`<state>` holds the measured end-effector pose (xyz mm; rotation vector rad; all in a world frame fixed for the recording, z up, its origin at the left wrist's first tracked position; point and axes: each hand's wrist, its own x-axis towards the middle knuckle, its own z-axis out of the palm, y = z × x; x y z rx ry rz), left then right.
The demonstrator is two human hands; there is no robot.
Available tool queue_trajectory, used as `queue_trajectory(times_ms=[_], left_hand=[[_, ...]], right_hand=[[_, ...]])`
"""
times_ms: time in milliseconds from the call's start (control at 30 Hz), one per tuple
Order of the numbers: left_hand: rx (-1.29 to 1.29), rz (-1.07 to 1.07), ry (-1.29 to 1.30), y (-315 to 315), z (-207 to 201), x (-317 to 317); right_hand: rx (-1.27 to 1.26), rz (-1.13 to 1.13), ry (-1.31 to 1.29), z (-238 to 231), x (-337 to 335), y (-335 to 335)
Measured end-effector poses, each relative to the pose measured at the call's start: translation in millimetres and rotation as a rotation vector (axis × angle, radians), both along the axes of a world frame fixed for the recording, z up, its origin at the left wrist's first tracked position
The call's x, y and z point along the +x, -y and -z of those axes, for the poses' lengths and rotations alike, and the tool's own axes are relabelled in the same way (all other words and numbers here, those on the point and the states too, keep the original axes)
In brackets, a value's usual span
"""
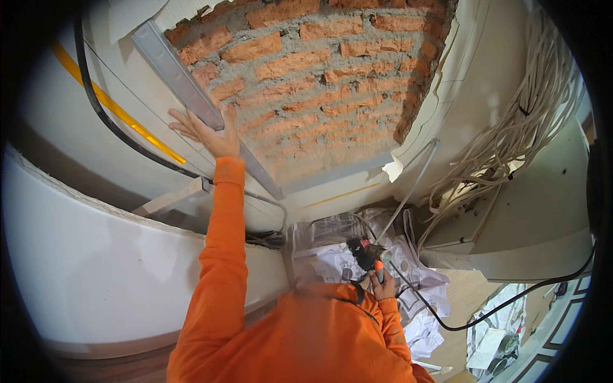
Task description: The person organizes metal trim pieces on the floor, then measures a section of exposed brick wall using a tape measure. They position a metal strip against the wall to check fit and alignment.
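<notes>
A: Left hand (218, 135) state?
B: Fingers spread, astride the grey metal profile (179, 73) along the left edge of the exposed brick (294, 67)
A: Right hand (385, 288)?
B: Clenched round the orange-handled tool (379, 268), over the printed sheeting (322, 263) below the brick

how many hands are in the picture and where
2. The left hand is at the upper left, against the grey metal channel beside the brick wall; the right hand is lower down, around an orange-handled tool. No others show.
</notes>
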<state>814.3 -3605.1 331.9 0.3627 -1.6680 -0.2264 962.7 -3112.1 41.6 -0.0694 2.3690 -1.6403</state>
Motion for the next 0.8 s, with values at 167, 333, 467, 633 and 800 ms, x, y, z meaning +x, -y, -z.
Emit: queue_trajectory(times_ms=[167,333,467,633,800], left_hand=[[0.011,-0.006,0.017,-1,1,-5],[0.007,-0.010,0.019,2,3,-5],[0.036,0.007,0.021,2,2,-3],[0.044,0.007,0.001,0,1,-7],[0.059,-0.009,0.024,-3,0,-5]], right_hand=[[-0.044,-0.003,-0.021,13,0,0],[0.054,-0.099,-0.055,7,-9,5],[-0.003,-0.127,-0.064,2,-23,22],[0.034,-0.244,-0.184,-11,-45,46],[-0.006,-0.301,-0.103,-24,-56,71]])
